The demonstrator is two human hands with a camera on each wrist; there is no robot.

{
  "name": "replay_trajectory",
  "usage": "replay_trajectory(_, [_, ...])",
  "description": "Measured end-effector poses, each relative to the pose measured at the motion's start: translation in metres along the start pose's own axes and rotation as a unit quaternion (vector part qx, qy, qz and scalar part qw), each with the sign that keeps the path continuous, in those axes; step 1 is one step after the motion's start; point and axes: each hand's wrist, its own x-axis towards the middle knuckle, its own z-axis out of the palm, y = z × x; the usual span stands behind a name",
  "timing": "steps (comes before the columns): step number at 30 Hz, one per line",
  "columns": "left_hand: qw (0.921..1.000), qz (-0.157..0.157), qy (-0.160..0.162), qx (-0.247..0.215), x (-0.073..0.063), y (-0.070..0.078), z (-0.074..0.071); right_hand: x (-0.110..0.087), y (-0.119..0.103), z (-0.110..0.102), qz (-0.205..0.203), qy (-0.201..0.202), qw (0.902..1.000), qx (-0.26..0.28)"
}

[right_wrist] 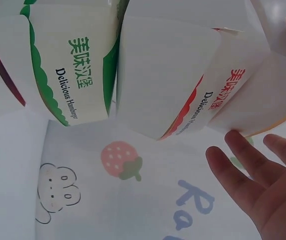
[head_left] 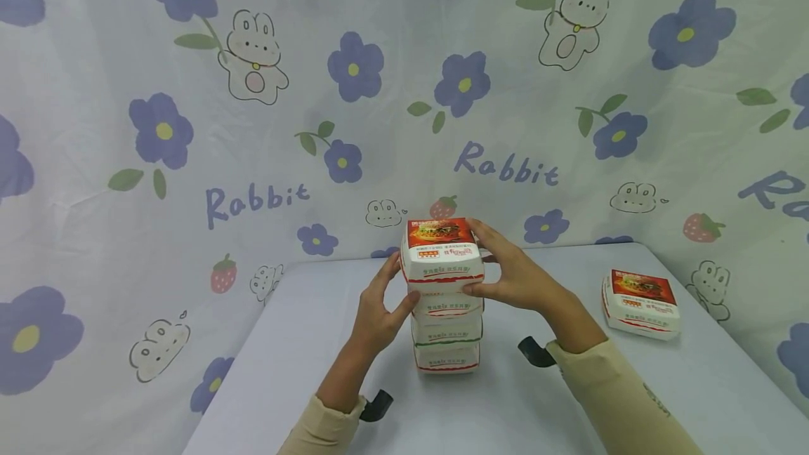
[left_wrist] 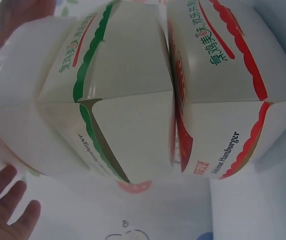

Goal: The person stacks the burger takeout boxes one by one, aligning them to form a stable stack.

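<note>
A white hamburger box point(head_left: 442, 251) with a red burger picture on its lid tops an upright stack at the table's middle. My left hand point(head_left: 376, 311) holds its left side, the thumb at the lower front corner. On the right side my right hand point(head_left: 524, 276) grips the same box, thumb at the front and fingers toward the back. Beneath it are a red-trimmed box point(head_left: 449, 306), a green-trimmed box point(head_left: 447, 334) and a bottom red-trimmed box point(head_left: 447, 359). Whether the top box touches the one below is unclear.
Another hamburger box point(head_left: 641, 304) lies by itself on the right side of the white table point(head_left: 316, 321). Behind the table hangs a curtain point(head_left: 392, 125) printed with rabbits, flowers and strawberries. Black wrist mounts stick out near both sleeves.
</note>
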Motion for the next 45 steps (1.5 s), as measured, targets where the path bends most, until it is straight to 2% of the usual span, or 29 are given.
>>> replay_trajectory(28, [0.9998,-0.021,-0.005,0.0,-0.001,0.0,-0.004,-0.001,0.002,0.001,0.007,-0.001,1.0,-0.006])
replay_trajectory(40, [0.9999,-0.008,0.004,0.015,0.003,-0.001,-0.008,-0.004,0.008,0.0,0.016,0.0,0.9998,-0.011])
replay_trajectory(45, [0.9998,0.012,0.011,0.013,0.008,-0.002,-0.014,-0.01,0.013,-0.005,0.034,0.0,0.9993,-0.014])
